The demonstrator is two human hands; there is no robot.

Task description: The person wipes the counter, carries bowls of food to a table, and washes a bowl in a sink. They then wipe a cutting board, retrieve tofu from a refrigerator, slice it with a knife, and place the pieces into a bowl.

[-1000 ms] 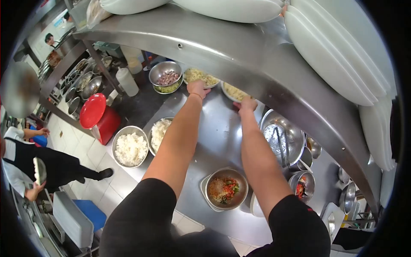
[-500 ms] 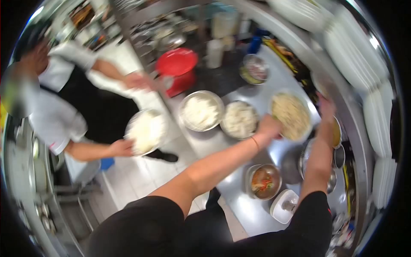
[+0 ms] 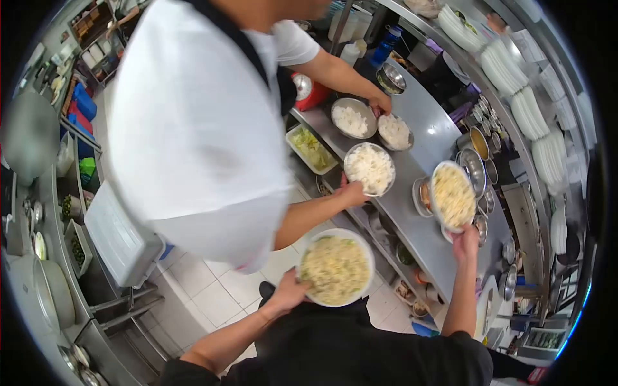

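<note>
My left hand [image 3: 288, 293] grips the near left rim of a white plate [image 3: 371, 273] heaped with what looks like yellowish fried rice [image 3: 335, 269]. This plate is in front of my body, away from the counter. My right hand [image 3: 465, 244] holds the near edge of a second white plate [image 3: 432, 193] with similar food [image 3: 453, 194], over the counter. Partly hidden behind that plate is a metal bowl [image 3: 421, 196]. Beside me, a co-worker's hand [image 3: 353, 193] holds a bowl of white rice [image 3: 370, 168]; their other hand [image 3: 380, 103] is at two more rice bowls.
The co-worker [image 3: 206, 128] stands close on my left, by the steel counter [image 3: 428, 119]. Metal bowls and pots [image 3: 473, 170] line its far side. Stacked white plates [image 3: 531, 112] fill the shelf above. A tray of chopped greens [image 3: 312, 149] lies below the counter edge.
My left hand has drawn its plate off the counter towards my body. My right hand has come back from the shelf side with a plate. The co-worker has stepped up to the counter with the rice bowl.
</note>
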